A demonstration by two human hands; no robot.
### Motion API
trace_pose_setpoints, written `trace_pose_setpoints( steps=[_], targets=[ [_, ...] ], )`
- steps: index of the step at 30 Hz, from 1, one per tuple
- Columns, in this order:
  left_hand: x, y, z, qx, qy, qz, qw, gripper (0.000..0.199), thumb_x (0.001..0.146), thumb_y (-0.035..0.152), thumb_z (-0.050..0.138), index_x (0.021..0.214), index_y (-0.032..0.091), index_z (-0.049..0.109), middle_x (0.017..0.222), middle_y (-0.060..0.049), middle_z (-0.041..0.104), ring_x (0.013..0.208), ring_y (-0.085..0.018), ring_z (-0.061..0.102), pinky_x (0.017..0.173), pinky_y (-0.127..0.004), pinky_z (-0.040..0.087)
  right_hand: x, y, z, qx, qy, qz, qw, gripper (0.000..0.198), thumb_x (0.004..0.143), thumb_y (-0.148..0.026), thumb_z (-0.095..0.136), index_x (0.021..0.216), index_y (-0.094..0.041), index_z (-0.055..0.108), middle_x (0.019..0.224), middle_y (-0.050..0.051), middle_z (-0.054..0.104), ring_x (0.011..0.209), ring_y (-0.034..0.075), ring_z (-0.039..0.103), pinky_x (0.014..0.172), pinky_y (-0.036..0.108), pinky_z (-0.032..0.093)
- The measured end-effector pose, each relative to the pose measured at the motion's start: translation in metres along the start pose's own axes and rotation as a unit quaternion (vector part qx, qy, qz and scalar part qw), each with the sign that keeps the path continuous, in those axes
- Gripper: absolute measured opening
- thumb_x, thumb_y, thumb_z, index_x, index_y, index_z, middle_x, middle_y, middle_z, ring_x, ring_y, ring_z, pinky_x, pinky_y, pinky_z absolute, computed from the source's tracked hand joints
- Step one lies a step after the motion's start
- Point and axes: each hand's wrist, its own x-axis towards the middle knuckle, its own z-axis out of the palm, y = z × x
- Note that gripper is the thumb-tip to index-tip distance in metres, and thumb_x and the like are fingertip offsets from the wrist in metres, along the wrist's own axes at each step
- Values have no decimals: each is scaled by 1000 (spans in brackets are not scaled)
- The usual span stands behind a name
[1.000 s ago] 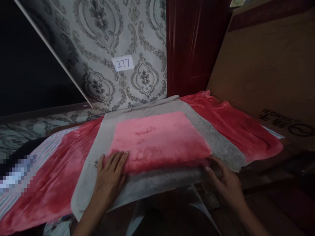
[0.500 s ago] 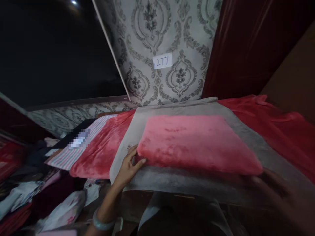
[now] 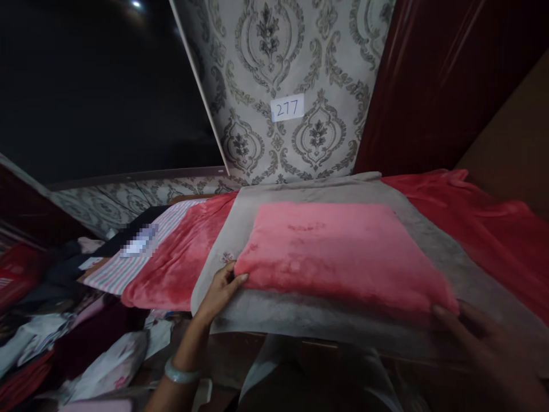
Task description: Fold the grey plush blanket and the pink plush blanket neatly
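A folded pink-red plush fabric [image 3: 338, 252], like a blanket, lies flat on a grey cloth [image 3: 274, 309]. At its near left corner, my left hand [image 3: 221, 290] grips the edge, thumb in front and fingertips partly hidden behind the fabric. A pale bangle [image 3: 182, 373] circles the left wrist. My right hand [image 3: 476, 332], dim and slightly blurred, closes on the near right corner with its thumb against the front edge. The other fingers there are partly hidden.
Red plush fabric [image 3: 484, 212] spreads to the right, with more red fabric [image 3: 180, 252] and a striped cloth [image 3: 115, 273] to the left. A large dark screen [image 3: 103, 91] stands behind. Clothes and a white bag [image 3: 111, 366] are piled low at left.
My left hand has shifted slightly left, and the near left corner of the folded fabric is drawn out with it. The right thumb now presses more visibly on the near right corner.
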Motion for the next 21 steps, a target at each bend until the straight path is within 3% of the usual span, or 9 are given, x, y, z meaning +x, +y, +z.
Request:
trace_pose_setpoints(
  steps=[3, 6, 10, 13, 16, 18, 21],
  targets=[
    [-3, 4, 0, 11, 1, -16, 1000, 40, 76, 53, 70, 95, 18, 74, 101, -8, 75, 101, -27, 65, 94, -37, 49, 0, 4, 3, -4, 25, 34, 999, 47, 61, -76, 63, 71, -31, 73, 68, 4, 73, 63, 32, 67, 53, 44, 54],
    [-3, 14, -1, 66, 46, -19, 997, 43, 71, 57, 73, 94, 20, 73, 97, -6, 74, 95, -25, 65, 88, -34, 50, 3, 4, 2, -8, 12, 25, 1000, 51, 67, -75, 64, 82, -27, 74, 75, 5, 75, 71, 31, 69, 58, 40, 56],
    [2, 25, -2, 80, 99, -77, 989, 62, 62, 69, 76, 97, 19, 71, 86, -5, 73, 82, -24, 66, 73, -31, 51, 12, 0, -6, 42, -2, 8, 999, 63, 73, -75, 63, 110, -26, 74, 104, 8, 78, 98, 32, 71, 81, 40, 60],
    [8, 30, -4, 45, 55, -151, 986, 78, 60, 77, 74, 109, 16, 68, 64, -3, 67, 60, -22, 63, 56, -30, 47, 21, -7, -12, 65, -38, 23, 997, 67, 77, -75, 60, 124, -28, 71, 125, 7, 73, 122, 35, 63, 101, 46, 54],
    [19, 31, -8, 3, -6, -206, 979, 94, 59, 75, 77, 128, 14, 60, 59, -3, 66, 51, -23, 63, 48, -30, 45, 33, -13, -14, 90, -75, 53, 992, 67, 82, -74, 58, 133, -31, 67, 142, 3, 63, 139, 35, 49, 115, 51, 42],
    [30, 32, -12, -35, -25, -221, 974, 97, 58, 71, 81, 134, 16, 57, 67, -4, 70, 53, -24, 66, 49, -31, 48, 44, -15, -11, 127, -95, 66, 985, 68, 82, -74, 59, 136, -33, 64, 151, 1, 55, 145, 33, 42, 122, 51, 32],
    [51, 35, -16, -101, -41, -206, 973, 80, 61, 63, 84, 125, 18, 66, 95, -9, 77, 75, -24, 73, 61, -29, 55, 62, -17, -2, 199, -124, 74, 969, 69, 80, -72, 63, 135, -31, 64, 157, 2, 48, 149, 30, 37, 125, 50, 23]
  ],
)
